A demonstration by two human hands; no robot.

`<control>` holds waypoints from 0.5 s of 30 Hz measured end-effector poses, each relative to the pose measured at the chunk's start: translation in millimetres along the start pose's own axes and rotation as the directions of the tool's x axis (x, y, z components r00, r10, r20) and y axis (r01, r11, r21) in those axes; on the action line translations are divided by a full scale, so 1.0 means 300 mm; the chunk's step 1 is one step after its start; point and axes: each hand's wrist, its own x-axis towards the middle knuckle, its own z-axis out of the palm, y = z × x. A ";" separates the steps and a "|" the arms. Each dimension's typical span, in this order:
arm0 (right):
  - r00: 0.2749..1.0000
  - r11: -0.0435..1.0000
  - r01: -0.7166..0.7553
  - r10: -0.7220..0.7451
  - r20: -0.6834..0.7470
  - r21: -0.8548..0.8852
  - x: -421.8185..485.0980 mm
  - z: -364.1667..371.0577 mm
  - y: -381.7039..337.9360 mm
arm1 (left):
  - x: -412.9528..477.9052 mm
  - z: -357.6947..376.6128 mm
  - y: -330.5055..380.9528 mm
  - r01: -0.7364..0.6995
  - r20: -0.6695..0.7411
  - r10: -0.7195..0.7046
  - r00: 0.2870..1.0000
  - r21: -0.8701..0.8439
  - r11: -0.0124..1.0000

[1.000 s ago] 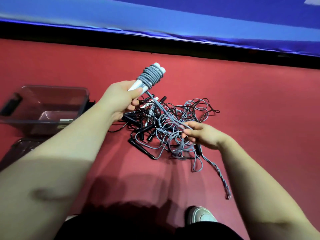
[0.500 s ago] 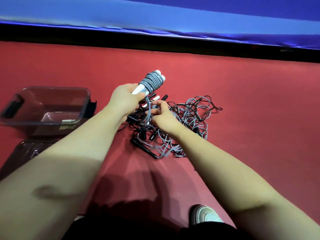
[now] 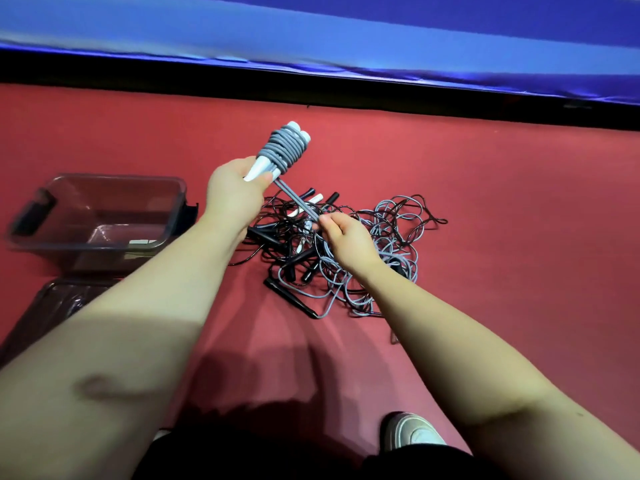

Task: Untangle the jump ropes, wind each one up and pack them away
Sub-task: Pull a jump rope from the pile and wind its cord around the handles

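My left hand (image 3: 233, 195) grips two white jump rope handles (image 3: 263, 166) held together and pointing up and away. Grey rope is wound in several turns around the upper part of the handles (image 3: 285, 147). A doubled grey strand (image 3: 298, 202) runs taut from the coil down to my right hand (image 3: 346, 235), which pinches it just above the pile. Under my right hand a tangle of grey and black ropes (image 3: 391, 237) with black handles (image 3: 291, 297) lies on the red floor.
A clear dark plastic bin (image 3: 93, 216) stands on the floor to the left of the pile, its lid (image 3: 52, 306) lying flat in front of it. A blue mat edge (image 3: 311, 60) runs along the back. My shoe (image 3: 412, 433) is at the bottom.
My right hand went from the pile's right side up to the handles, then drew back with the strand taut. The left hand lifted the handles slightly.
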 end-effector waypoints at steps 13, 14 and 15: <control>0.983 0.906 0.162 -0.182 -0.014 -0.392 -0.037 -0.161 -0.210 | -0.040 0.040 0.011 -0.411 0.426 0.142 0.893 0.648 0.642; 0.974 0.860 0.184 -0.223 -0.026 -0.475 -0.031 -0.176 -0.204 | -0.043 0.045 0.022 -0.438 0.464 0.127 0.877 0.662 0.607; 0.965 0.833 0.207 -0.261 -0.035 -0.512 -0.023 -0.189 -0.194 | -0.045 0.048 0.032 -0.471 0.501 0.119 0.857 0.668 0.576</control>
